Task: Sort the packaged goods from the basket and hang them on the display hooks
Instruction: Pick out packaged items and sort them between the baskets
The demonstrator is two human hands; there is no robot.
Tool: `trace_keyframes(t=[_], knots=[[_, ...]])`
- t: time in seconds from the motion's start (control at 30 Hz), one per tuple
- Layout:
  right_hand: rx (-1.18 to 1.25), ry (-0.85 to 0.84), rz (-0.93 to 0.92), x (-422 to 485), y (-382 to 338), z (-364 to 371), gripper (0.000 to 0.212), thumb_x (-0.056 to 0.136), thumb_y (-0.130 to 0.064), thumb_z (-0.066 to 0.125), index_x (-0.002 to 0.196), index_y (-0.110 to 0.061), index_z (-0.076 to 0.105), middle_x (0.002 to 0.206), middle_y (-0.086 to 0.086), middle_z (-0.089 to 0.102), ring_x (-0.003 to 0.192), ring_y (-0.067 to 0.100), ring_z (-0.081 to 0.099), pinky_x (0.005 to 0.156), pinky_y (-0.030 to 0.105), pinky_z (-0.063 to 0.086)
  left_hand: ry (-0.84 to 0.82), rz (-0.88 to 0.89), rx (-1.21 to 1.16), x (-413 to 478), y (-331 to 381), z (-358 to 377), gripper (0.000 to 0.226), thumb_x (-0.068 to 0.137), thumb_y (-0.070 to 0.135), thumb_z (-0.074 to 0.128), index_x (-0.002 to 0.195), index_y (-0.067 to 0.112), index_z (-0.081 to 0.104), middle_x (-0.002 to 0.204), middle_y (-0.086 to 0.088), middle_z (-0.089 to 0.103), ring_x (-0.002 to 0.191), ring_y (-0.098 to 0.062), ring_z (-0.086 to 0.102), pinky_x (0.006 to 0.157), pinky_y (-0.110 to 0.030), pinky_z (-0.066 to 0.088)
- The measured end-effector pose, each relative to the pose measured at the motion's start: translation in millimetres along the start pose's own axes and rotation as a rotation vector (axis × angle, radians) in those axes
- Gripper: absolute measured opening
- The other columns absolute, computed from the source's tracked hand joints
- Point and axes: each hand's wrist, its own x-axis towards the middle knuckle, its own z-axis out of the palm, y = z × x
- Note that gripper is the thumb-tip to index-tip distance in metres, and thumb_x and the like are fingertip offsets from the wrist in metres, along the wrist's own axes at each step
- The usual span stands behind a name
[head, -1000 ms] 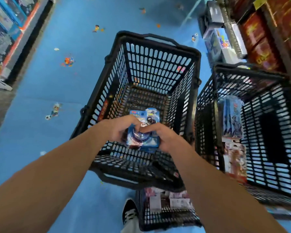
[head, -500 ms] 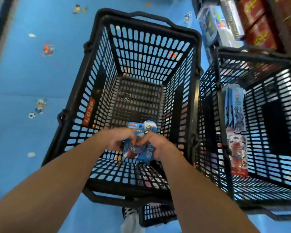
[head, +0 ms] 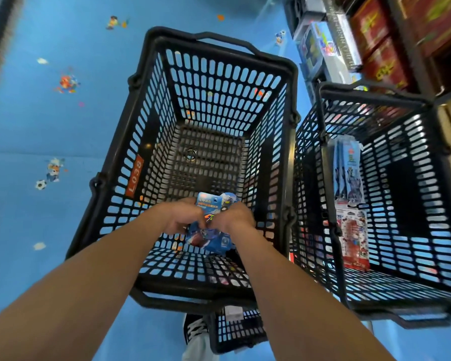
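Partly behind left hand (head: 179, 219) and right hand (head: 235, 217), a blue packet (head: 212, 239)

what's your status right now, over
Left hand and right hand both grip blue toy pack. Pack over black basket. Display hooks out of view.

An orange label (head: 135, 176) on the basket's (head: 225, 40) left wall reads "Lo38"; print on the blue packet (head: 215, 238) and red boxes (head: 383, 63) is illegible.
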Motion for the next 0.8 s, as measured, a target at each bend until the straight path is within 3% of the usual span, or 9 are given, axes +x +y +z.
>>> trace_keyframes(t=[0.13, 0.23, 0.37, 0.47, 0.53, 0.67, 0.8], knots=[[-0.233, 0.160, -0.091, -13.8, -5.4, -0.5, 0.061, 0.078, -0.036, 0.086, 0.126, -0.009, 0.059, 0.123, 0.008, 0.067, 0.115, 0.025, 0.066, 0.070, 0.029, 0.045, 0.004, 0.002, 0.051, -10.4, 5.8, 8.7, 0.048, 0.083, -0.007, 0.062, 0.125, 0.016, 0.058, 0.106, -0.005, 0.067, 0.091, -0.019, 0.060, 0.076, -0.033, 0.045], [-0.334, 0.187, -0.175, -15.9, -7.4, -0.3, 0.068, 0.081, -0.042, 0.083, 0.131, -0.008, 0.053, 0.128, 0.009, 0.062, 0.121, 0.028, 0.061, 0.076, 0.032, 0.049, 0.017, 0.006, 0.032, -6.1, 4.2, 13.5, 0.038, 0.086, 0.000, 0.059, 0.122, 0.012, 0.061, 0.108, -0.013, 0.069, 0.094, -0.024, 0.061, 0.084, -0.036, 0.045], [-0.322, 0.207, -0.241, -18.1, -9.5, -4.5, 0.063, 0.082, -0.028, 0.081, 0.131, -0.008, 0.047, 0.128, 0.015, 0.059, 0.121, 0.035, 0.058, 0.086, 0.041, 0.055, 0.021, 0.017, 0.040, -0.6, 1.7, 17.1, 0.023, 0.091, 0.016, 0.059, 0.113, 0.018, 0.063, 0.102, -0.011, 0.067, 0.088, -0.022, 0.058, 0.081, -0.037, 0.043], [-0.326, 0.224, -0.302, -20.8, -7.7, -9.4, 0.058, 0.083, -0.020, 0.077, 0.131, -0.007, 0.045, 0.126, 0.017, 0.060, 0.118, 0.036, 0.060, 0.082, 0.040, 0.054, -0.017, -0.014, 0.104, -4.3, 1.7, 21.0, 0.028, 0.088, 0.017, 0.067, 0.114, 0.025, 0.060, 0.127, -0.009, 0.066, 0.114, -0.026, 0.057, 0.097, -0.046, 0.042], [-0.328, 0.223, -0.353, -21.4, -5.4, -11.5, 0.062, 0.082, -0.021, 0.079, 0.131, -0.007, 0.045, 0.125, 0.017, 0.060, 0.116, 0.036, 0.061, 0.080, 0.039, 0.053, 0.002, -0.002, 0.117, -6.2, 1.0, 20.8, 0.031, 0.088, 0.011, 0.070, 0.109, 0.029, 0.055, 0.128, 0.000, 0.059, 0.122, -0.023, 0.047, 0.105, -0.049, 0.034], [-0.312, 0.200, -0.427, -24.8, -1.9, -14.2, 0.061, 0.083, -0.016, 0.079, 0.133, -0.009, 0.044, 0.126, 0.017, 0.058, 0.115, 0.034, 0.061, 0.088, 0.041, 0.057, 0.117, 0.119, 0.195, -17.9, -1.2, 9.5, 0.051, 0.080, 0.013, 0.083, 0.123, 0.025, 0.059, 0.124, 0.005, 0.066, 0.120, -0.016, 0.056, 0.105, -0.039, 0.040], [-0.310, 0.176, -0.512, -36.5, 1.1, -18.2, 0.063, 0.085, -0.015, 0.078, 0.138, -0.010, 0.043, 0.128, 0.016, 0.058, 0.115, 0.033, 0.061, 0.092, 0.042, 0.057, 0.255, 0.220, 0.246, -43.1, -3.0, 0.8, 0.061, 0.074, 0.018, 0.089, 0.126, 0.023, 0.057, 0.118, 0.001, 0.068, 0.111, -0.018, 0.063, 0.102, -0.039, 0.052]])
